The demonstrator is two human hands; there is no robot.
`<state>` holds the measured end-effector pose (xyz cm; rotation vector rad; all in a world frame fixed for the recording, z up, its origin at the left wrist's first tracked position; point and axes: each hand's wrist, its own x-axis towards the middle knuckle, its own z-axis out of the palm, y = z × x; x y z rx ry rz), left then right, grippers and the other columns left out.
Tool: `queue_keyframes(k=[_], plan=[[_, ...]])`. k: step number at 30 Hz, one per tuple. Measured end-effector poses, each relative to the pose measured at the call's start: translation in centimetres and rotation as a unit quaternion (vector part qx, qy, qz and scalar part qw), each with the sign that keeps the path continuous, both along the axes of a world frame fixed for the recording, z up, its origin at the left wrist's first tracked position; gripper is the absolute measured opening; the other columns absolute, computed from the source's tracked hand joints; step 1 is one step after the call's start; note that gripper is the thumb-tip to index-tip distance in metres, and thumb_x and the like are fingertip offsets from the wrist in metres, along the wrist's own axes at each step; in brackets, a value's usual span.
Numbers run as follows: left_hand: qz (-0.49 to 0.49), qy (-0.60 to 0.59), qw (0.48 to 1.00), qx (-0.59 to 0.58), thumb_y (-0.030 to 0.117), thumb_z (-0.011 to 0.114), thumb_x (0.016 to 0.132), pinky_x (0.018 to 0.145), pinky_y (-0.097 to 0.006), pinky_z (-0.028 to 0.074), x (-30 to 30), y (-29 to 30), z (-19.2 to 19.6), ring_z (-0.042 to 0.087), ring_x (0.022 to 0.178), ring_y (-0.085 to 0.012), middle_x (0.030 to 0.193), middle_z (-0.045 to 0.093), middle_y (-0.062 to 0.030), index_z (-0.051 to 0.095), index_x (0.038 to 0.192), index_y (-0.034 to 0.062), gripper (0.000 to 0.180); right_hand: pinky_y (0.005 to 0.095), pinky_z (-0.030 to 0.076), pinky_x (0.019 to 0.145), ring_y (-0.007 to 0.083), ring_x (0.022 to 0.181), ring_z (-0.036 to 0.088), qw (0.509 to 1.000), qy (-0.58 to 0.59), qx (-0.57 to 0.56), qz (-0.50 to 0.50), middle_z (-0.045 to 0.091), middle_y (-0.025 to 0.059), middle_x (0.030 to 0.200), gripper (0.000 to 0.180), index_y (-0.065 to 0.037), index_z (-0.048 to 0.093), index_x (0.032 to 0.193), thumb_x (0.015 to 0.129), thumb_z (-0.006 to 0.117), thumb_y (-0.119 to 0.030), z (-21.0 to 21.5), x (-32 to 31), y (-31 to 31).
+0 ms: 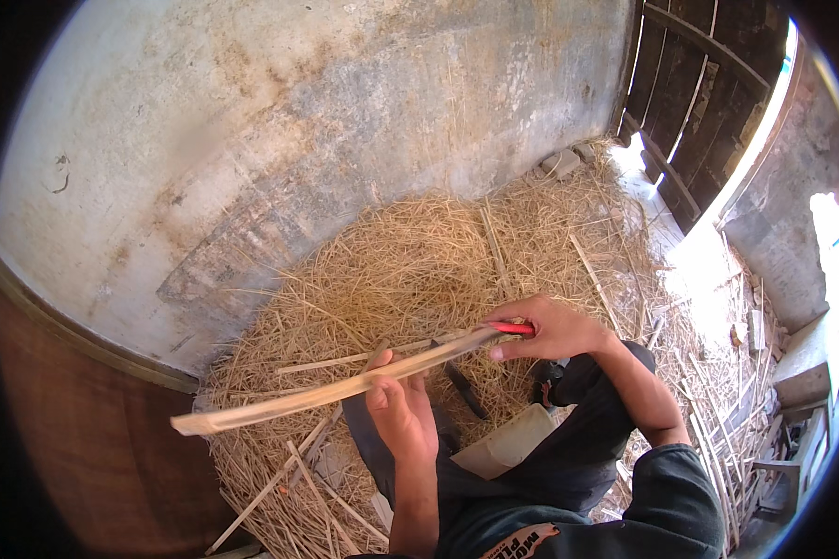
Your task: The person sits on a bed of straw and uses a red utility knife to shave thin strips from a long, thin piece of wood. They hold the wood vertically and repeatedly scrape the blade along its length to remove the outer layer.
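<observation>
a: position of the long, flat, pale-brown wooden strip [284,401]?
b: held aslant over the loose golden straw [391,270], far end out to the left, near end at the right hand [555,328].

a: fingers?
b: left hand [404,410] grasps the strip between thumb and fingertips, partway along. right thumb and forefinger close around a slim, bright-red object [513,328] at the strip's near end; whether pen or tool handle, cannot tell.

a: expected handling?
b: judged light and fairly stiff, with slight spring along its length; the curve may be partly lens. dry-looking, so probably not slippery. thin edges could splinter.

a: best hold?
b: flat faces, thumb opposite fingers, near mid-length for balance; steady the near end separately. avoid sliding skin along the edges.
</observation>
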<state>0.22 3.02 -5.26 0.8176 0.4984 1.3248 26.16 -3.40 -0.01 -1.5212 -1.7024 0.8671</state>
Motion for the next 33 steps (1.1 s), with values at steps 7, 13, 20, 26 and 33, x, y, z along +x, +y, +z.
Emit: queue_keyframes(k=[7, 13, 20, 26, 33], plan=[[-0.075, 0.094, 0.992, 0.029, 0.032, 0.066, 0.109, 0.096, -0.037, 0.060, 0.4, 0.0, -0.2, 0.068, 0.112, -0.0211, 0.128, 0.066, -0.0091, 0.055, 0.149, 0.0001, 0.052, 0.0384, 0.053, 0.075, 0.0234, 0.081, 0.069, 0.992, -0.017, 0.034, -0.117, 0.073, 0.0129, 0.087, 0.031, -0.007, 0.080, 0.112, 0.096, 0.082, -0.034, 0.2, 0.9, -0.2], [-0.148, 0.269, 0.949, 0.063, 0.021, 0.071, 0.106, 0.095, -0.037, 0.063, -2.6, 1.7, -1.5, 0.070, 0.110, -0.0202, 0.128, 0.069, -0.0129, 0.052, 0.153, -0.0013, 0.056, 0.0367, 0.051, 0.072, 0.0216, 0.077, 0.067, 0.986, -0.052, 0.048, -0.152, 0.071, 0.0116, 0.084, 0.028, -0.006, 0.081, 0.107, 0.093, 0.085, -0.029, 1.7, 3.3, -1.5], [-0.154, 0.052, 0.982, -0.091, 0.061, 0.047, 0.110, 0.087, -0.047, 0.067, -14.1, 7.8, -4.5, 0.076, 0.101, -0.0313, 0.116, 0.073, -0.0222, 0.057, 0.144, -0.0053, 0.076, 0.0359, 0.045, 0.067, 0.0173, 0.070, 0.057, 0.984, -0.043, 0.031, -0.172, 0.065, 0.0081, 0.075, 0.028, -0.003, 0.079, 0.099, 0.092, 0.087, -0.029, 2.8, 5.8, -2.8], [-0.432, 0.269, 0.856, 0.084, 0.054, 0.050, 0.112, 0.076, -0.039, 0.065, -17.5, 8.3, 1.8, 0.078, 0.094, -0.0286, 0.121, 0.074, -0.0254, 0.058, 0.143, -0.0078, 0.069, 0.0363, 0.044, 0.067, 0.0169, 0.070, 0.056, 0.986, -0.066, 0.030, -0.152, 0.061, 0.0067, 0.072, 0.030, -0.003, 0.079, 0.100, 0.089, 0.089, -0.029, 2.2, 6.8, -2.4], [-0.499, 0.438, 0.744, 0.073, 0.018, 0.051, 0.116, 0.063, -0.023, 0.048, -14.6, 6.1, 4.1, 0.059, 0.072, -0.0064, 0.090, 0.065, -0.0019, 0.060, 0.143, -0.0001, 0.033, 0.0401, 0.054, 0.087, 0.0285, 0.097, 0.068, 0.944, -0.105, 0.169, -0.261, 0.069, 0.0127, 0.104, 0.040, -0.003, 0.074, 0.115, 0.088, 0.089, -0.028, 2.1, 5.3, -0.5]])
